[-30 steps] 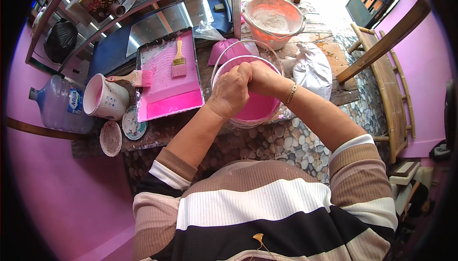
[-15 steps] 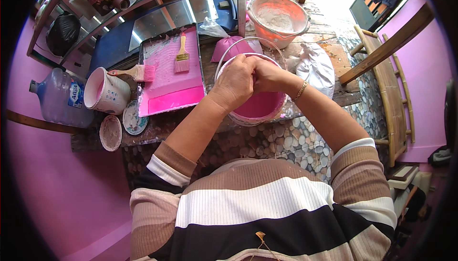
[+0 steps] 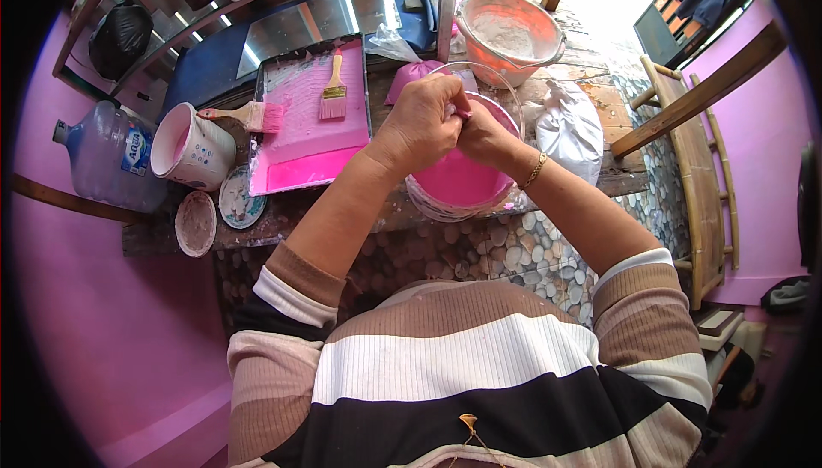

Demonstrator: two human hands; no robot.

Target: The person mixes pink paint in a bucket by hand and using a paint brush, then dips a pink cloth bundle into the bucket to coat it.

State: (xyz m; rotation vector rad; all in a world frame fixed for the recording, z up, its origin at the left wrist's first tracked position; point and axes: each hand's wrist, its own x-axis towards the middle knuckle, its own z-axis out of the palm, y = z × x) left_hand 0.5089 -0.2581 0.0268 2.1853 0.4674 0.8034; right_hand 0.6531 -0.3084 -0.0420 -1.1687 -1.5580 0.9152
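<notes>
My left hand (image 3: 421, 124) and my right hand (image 3: 484, 132) meet above a white bucket of bright pink paint (image 3: 454, 178), whose wire handle stands raised behind them. Both hands have curled fingers closed around something small, partly pinkish, that I cannot make out. Left of the bucket lies a paint tray (image 3: 308, 172) with pink paint and a wooden-handled brush (image 3: 334, 95) on it. A second pink-stained brush (image 3: 263, 118) rests across a white container (image 3: 201, 160). A white sack (image 3: 565, 138) sits right of the bucket.
An orange bucket of white substance (image 3: 522, 61) and pink bag (image 3: 402, 83) stand behind. A plastic jug (image 3: 111, 168) and two lids (image 3: 195, 226) are at left. A glass shelf (image 3: 231, 1) rises behind. A slanted wooden post (image 3: 702, 91) and bamboo bench (image 3: 698, 202) are at right.
My left hand has risen and shifted against the right, so a small bit of something shows between them and more pink paint is visible below. The whole view has shifted slightly.
</notes>
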